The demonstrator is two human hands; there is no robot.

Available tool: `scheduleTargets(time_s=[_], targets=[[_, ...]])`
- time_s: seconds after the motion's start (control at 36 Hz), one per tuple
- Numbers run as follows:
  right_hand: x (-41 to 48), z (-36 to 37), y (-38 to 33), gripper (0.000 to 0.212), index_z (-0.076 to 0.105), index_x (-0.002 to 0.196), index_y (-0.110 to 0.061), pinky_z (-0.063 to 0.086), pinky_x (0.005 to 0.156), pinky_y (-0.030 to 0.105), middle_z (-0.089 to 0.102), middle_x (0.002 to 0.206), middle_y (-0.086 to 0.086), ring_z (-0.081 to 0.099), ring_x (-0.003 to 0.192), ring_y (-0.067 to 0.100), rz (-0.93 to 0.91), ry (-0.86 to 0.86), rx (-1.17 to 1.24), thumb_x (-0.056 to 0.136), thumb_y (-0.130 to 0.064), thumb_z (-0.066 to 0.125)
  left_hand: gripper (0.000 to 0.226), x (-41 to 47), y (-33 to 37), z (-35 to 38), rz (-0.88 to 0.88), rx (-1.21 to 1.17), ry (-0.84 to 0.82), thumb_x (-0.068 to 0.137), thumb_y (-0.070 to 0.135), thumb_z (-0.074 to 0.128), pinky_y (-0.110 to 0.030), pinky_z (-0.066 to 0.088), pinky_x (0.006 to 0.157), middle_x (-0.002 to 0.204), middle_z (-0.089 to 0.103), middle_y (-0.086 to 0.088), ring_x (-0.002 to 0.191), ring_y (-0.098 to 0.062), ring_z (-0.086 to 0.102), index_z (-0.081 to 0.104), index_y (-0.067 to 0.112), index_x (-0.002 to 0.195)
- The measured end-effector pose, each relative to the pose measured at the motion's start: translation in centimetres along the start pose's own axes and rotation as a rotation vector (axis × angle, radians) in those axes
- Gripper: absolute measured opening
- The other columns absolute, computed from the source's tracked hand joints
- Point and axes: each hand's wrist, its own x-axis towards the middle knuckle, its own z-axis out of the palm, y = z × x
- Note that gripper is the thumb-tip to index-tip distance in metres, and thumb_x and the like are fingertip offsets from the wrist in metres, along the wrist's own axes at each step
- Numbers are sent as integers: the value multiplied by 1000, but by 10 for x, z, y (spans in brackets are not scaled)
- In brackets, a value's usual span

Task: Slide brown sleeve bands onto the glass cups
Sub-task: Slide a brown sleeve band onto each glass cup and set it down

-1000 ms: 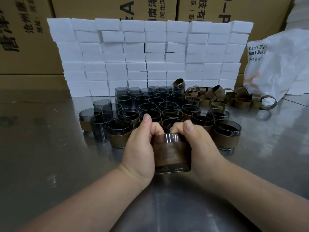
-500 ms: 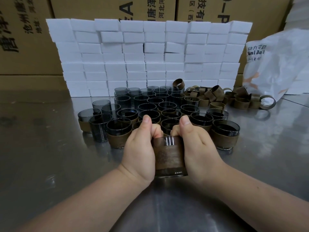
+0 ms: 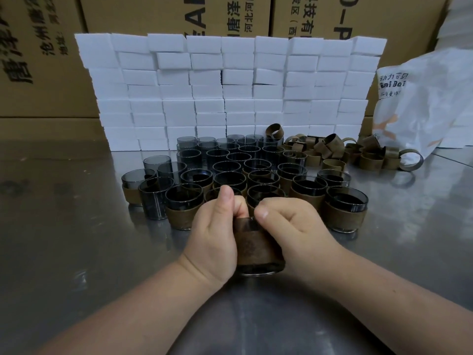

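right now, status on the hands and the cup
Left hand and right hand both gripping glass cup. Brown sleeve band on it, glass showing at both ends. Other cups close behind.

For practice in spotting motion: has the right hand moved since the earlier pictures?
Yes. The right hand has come nearer the person, away from the banded cup standing behind it.

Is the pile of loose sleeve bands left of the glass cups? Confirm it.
No, the loose sleeve bands lie to the right of the glass cups, beside the white plastic bag.
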Motion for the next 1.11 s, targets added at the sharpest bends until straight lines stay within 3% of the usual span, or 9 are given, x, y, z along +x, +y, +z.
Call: scheduleTargets(time_s=[0.11, 0.19, 0.36, 0.44, 0.56, 0.64, 0.72, 0.92, 1.11], targets=[[1, -10, -6, 16, 55, 63, -27, 39, 58, 21, 52, 61, -8, 50, 62, 4, -20, -130, -166, 67, -39, 45, 55, 1, -2, -3, 82, 100, 61, 84, 55, 18, -38, 33, 56, 50, 43, -13, 52, -22, 41, 40, 22, 46], [1, -12, -9, 7, 58, 72, -27, 42, 61, 20, 55, 67, -10, 53, 67, 5, -50, -158, -243, 68, -26, 52, 47, 3, -4, -7, 174, 212, 104, 89, 47, 18, -36, 34, 59, 54, 45, -5, 57, -19, 44, 39, 28, 52], [1, -14, -6, 11, 62, 67, -24, 41, 55, 19, 54, 61, -10, 53, 63, 7, -95, -124, -330, 67, -18, 53, 48, 6, -7, -9, 232, 293, 144, 91, 42, 19, -38, 40, 67, 62, 50, 2, 67, -22, 50, 46, 24, 57], [2, -21, -3, 16, 59, 64, -25, 38, 52, 14, 53, 55, -12, 53, 60, 5, -119, -36, -343, 67, -31, 44, 44, 7, -7, -9, 264, 322, 166, 93, 37, 22, -37, 42, 74, 76, 57, 4, 79, -18, 54, 56, 21, 70], [7, -33, 0, 23, 43, 51, -33, 31, 46, 8, 46, 47, -12, 49, 53, 0, -152, 178, -362, 70, -21, 43, 31, 8, -7, -11, 202, 348, 162, 90, 38, 24, -33, 43, 83, 88, 58, 11, 90, -15, 55, 54, 35, 84], [10, -42, 3, 29, 41, 47, -28, 29, 45, 15, 48, 50, -12, 44, 49, 2, -83, 415, -365, 71, -12, 42, 28, 9, -6, -11, 160, 423, 110, 86, 41, 25, -20, 39, 85, 85, 56, 15, 91, -8, 52, 52, 37, 80], [12, -54, 9, 29, 36, 49, -13, 27, 48, 29, 41, 48, -8, 35, 48, 8, 48, 533, -464, 75, -24, 39, 31, 9, -6, -11, 126, 535, 50, 84, 44, 28, -6, 31, 79, 83, 54, 18, 91, -3, 48, 55, 31, 77], [15, -60, 23, 43, 35, 48, -15, 22, 45, 25, 36, 42, -1, 38, 45, 10, 201, 470, -782, 87, -28, 45, 18, 10, -8, -10, 58, 614, -18, 90, 26, 45, -3, 27, 78, 88, 55, 15, 92, -4, 42, 57, 26, 77], [16, -55, 30, 43, 40, 50, -15, 17, 44, 24, 37, 43, -2, 39, 45, 9, 199, 341, -940, 91, -31, 44, 14, 10, -6, -8, 39, 639, -41, 81, 33, 41, 0, 25, 79, 86, 53, 18, 88, 2, 37, 50, 36, 71]])
